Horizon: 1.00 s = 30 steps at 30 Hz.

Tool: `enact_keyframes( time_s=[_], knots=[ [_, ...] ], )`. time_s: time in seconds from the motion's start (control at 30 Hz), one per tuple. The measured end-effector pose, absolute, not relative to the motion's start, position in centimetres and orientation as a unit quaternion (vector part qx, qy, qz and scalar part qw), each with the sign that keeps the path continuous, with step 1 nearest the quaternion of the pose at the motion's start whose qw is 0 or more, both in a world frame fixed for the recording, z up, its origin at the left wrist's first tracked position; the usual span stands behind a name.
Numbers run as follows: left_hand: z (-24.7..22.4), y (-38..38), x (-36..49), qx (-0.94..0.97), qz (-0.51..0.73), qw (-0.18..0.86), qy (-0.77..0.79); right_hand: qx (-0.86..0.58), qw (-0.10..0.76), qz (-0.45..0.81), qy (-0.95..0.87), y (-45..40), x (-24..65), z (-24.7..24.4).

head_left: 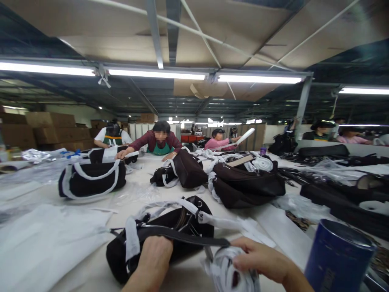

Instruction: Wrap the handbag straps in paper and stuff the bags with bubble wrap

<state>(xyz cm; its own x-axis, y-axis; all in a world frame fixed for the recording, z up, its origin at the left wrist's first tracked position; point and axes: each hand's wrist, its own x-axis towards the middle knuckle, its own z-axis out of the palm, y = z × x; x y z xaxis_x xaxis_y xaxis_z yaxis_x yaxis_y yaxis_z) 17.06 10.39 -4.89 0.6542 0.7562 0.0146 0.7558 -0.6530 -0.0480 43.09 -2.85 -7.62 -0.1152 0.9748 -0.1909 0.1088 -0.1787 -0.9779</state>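
Note:
A black bag (117, 259) lies on the table in front of me, its zipped top facing up and its handles wrapped in white paper. My left hand (156, 251) reaches into its opening under a black flap edge (194, 240), so the fingers are hidden. To the right of the bag, my right hand (263, 259) has its thumb and fingers closed around a coiled strap wrapped in white (223, 271). The black edge runs across to that hand's fingertips; whether they pinch it, I cannot tell.
A dark blue can (337, 255) stands close by my right forearm. Beyond lie more black bags (246, 184) and another white-handled bag (91, 178). White sheets (51, 239) cover the left side. A co-worker (159, 140) leans over the table opposite, one hand at the left bag.

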Motion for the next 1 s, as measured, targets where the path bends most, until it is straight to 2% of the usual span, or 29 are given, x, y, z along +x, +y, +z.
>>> enact_keyframes(
  time_s=[0.1,0.2,0.33,0.4,0.43,0.5,0.6,0.87,1.0],
  knots=[
    [-3.0,11.4,15.9,-0.921,-0.038,-0.004,-0.387,-0.609,0.304,0.497,-0.538,-2.0,42.9,-8.6],
    [-0.2,12.5,14.5,-0.934,-0.082,-0.052,-0.345,-0.664,0.294,0.345,-0.595,-1.1,42.2,-8.7],
    [1.9,14.2,13.1,-0.874,-0.194,-0.291,-0.336,-0.714,0.276,0.090,-0.637,0.8,39.1,-6.9],
    [1.9,15.3,12.7,-0.832,-0.253,-0.343,-0.355,-0.665,0.261,0.017,-0.700,2.2,36.8,-5.7],
    [1.7,15.9,12.4,-0.824,-0.279,-0.322,-0.372,-0.637,0.245,-0.001,-0.731,3.0,35.6,-5.2],
    [1.3,16.7,11.9,-0.845,-0.273,-0.200,-0.415,-0.611,0.174,-0.031,-0.772,4.5,33.7,-4.6],
    [1.2,16.4,11.3,-0.893,-0.136,-0.046,-0.427,-0.601,0.060,-0.098,-0.791,6.5,32.3,-4.3],
    [0.8,13.6,15.8,-0.927,0.082,0.019,-0.366,-0.475,-0.087,-0.150,-0.863,8.7,33.2,-3.7],
    [0.1,15.0,17.6,-0.917,0.144,0.051,-0.368,-0.459,-0.100,-0.144,-0.871,8.4,33.6,-3.7]
  ],
)
